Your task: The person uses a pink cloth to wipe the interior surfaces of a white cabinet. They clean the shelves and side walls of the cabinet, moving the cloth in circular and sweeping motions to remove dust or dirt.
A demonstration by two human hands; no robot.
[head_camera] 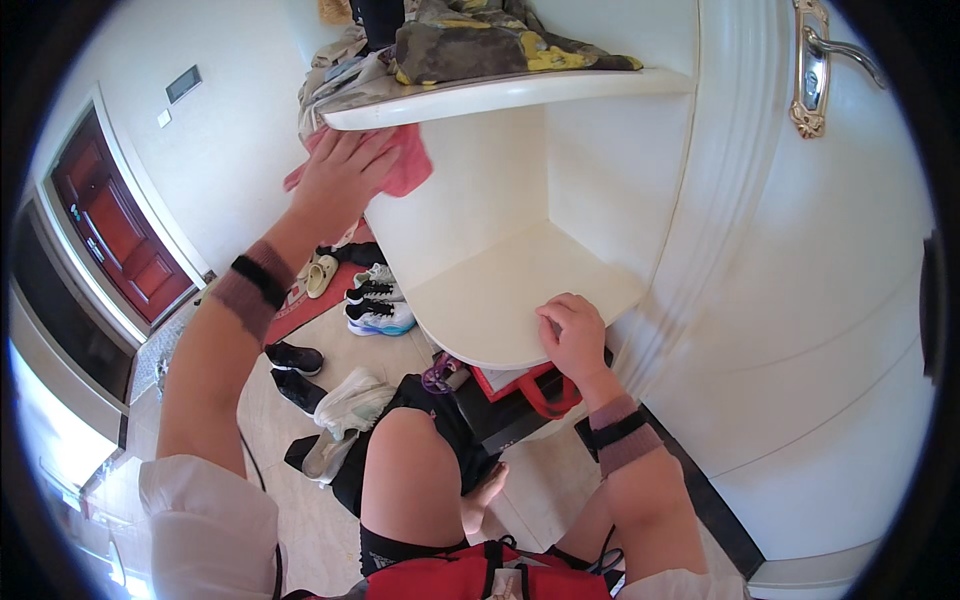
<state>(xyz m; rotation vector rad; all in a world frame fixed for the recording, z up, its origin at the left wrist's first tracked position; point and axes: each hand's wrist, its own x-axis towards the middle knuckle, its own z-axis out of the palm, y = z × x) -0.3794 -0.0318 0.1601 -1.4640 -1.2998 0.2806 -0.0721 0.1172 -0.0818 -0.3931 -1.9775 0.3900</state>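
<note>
My left hand (343, 169) presses a pink cloth (409, 161) against the outer left edge of a white corner shelf unit, just below its upper shelf (510, 91). The fingers lie over the cloth, pointing up. My right hand (574, 334), loosely curled with nothing seen in it, rests at the front edge of the lower shelf (487, 300). Both wrists wear mauve bands with black straps.
Camouflage-patterned fabric (480, 49) lies on the upper shelf. Below the lower shelf are a black box (495, 420) and a red-handled bag (551, 397). Sneakers (379, 315) and other shoes stand on the floor at left. A white door (810, 300) is at right.
</note>
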